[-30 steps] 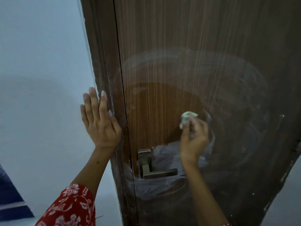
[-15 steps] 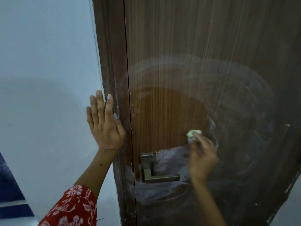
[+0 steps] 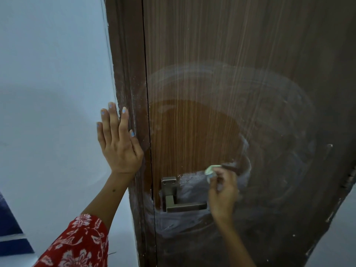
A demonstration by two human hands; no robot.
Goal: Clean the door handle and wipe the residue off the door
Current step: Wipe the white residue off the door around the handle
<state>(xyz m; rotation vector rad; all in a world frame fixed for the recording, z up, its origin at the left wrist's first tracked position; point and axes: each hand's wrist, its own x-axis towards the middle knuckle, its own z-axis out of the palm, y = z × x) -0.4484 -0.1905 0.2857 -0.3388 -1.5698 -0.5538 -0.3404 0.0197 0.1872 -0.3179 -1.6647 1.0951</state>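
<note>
The door handle is a square-edged metal lever on a plate near the left edge of the brown wood-grain door, low in the view, its lever pointing right. White hazy residue covers the door in broad arcs around and to the right of the handle, with a thicker patch just right of the plate and below the lever. A rounded zone above the handle shows clean, warmer-coloured wood (the haze rings it on the top and right).

The right hand is just to the right of the lever's end, its back toward the camera. Its grip is pressed together on a small pale green cloth, bunched at the fingertips and pushed against the door at the boundary between clean wood and haze, up and to the right of the handle. A short dark streak runs right from the cloth through the white film.

The left hand lies flat, fingers spread and pointing up, palm on the pale wall with its thumb side against the brown door frame; it holds nothing. Its nails are painted light blue, and a red floral sleeve covers the forearm lower down. A dark blue shape sits at the lower left corner.
</note>
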